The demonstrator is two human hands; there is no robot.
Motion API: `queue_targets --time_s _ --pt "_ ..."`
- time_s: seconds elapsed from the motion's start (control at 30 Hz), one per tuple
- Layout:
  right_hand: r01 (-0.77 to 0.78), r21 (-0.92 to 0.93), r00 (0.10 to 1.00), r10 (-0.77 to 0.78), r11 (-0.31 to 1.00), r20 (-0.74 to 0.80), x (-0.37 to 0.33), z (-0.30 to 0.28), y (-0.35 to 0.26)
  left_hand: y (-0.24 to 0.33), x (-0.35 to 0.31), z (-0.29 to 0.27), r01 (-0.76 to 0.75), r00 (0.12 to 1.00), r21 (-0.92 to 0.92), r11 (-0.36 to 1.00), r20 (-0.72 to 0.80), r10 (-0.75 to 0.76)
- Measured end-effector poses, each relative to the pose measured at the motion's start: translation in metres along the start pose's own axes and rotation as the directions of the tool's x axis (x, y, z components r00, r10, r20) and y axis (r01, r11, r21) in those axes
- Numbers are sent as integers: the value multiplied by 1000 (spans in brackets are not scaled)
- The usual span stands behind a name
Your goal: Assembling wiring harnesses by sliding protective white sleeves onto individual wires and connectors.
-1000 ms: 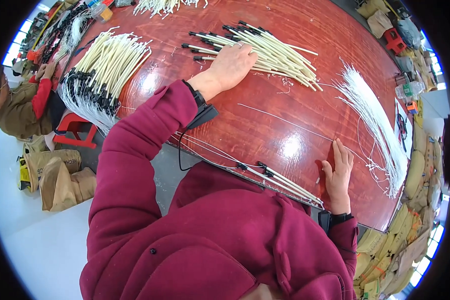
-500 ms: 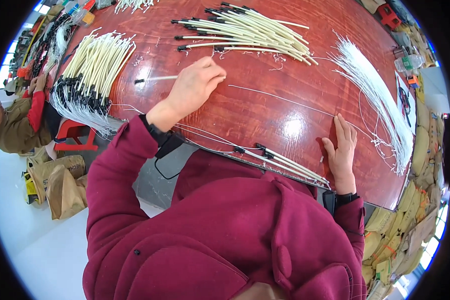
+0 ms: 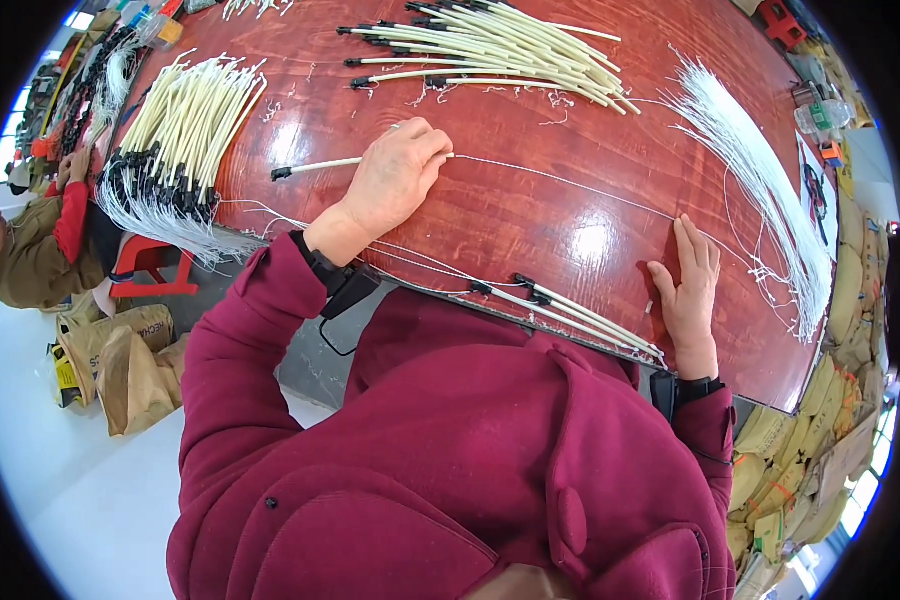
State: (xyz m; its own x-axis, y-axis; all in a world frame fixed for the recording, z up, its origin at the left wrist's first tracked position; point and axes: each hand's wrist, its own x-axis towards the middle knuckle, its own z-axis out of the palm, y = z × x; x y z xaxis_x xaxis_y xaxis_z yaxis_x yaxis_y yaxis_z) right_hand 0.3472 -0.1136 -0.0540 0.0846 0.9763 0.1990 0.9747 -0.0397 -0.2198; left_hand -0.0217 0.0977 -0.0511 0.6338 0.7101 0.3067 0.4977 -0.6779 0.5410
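My left hand (image 3: 398, 172) is closed around a thin cream tube (image 3: 322, 164) with a black fitting on its left end. From the tube's right end, at my fingertips, a white cord (image 3: 560, 180) runs across the table to my right hand (image 3: 692, 290). That hand lies with fingers stretched out and thumb apart, its fingertips touching the cord on the table. Past the fingertips the cord carries on toward a bundle of white cords (image 3: 760, 190). Whether the cord goes inside the tube is hidden by my left fingers.
Cream tubes (image 3: 510, 50) with black ends lie piled at the far side. A threaded bundle (image 3: 195, 130) sits at the left, its cords hanging over the edge. Several finished-looking tubes (image 3: 590, 322) lie along the near edge. A person (image 3: 45, 240) sits far left by a red stool (image 3: 150, 270).
The cord's free end, lying apart from my left hand before, now meets the tube's end at my fingertips. The right hand keeps its place on the cord. The view has shifted slightly.
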Motion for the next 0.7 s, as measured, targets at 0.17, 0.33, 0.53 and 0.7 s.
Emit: queue_targets --time_s 0.17,0.33,0.53,0.7 --pt "-8 9 1000 8 1000 5 1 1 1 2 1 4 2 1000 14 1000 9 -3" --pt "-1 22 1000 1 1000 6 3 1 1 2 0 6 9 1000 23 1000 -2 -9" --pt "26 9 999 -26 1000 29 6 -1 -8 23 26 39 -231 972 113 966 71 225" --pt "99 55 994 -102 994 48 12 4 -33 112 60 106 -438 868 142 888 323 377"
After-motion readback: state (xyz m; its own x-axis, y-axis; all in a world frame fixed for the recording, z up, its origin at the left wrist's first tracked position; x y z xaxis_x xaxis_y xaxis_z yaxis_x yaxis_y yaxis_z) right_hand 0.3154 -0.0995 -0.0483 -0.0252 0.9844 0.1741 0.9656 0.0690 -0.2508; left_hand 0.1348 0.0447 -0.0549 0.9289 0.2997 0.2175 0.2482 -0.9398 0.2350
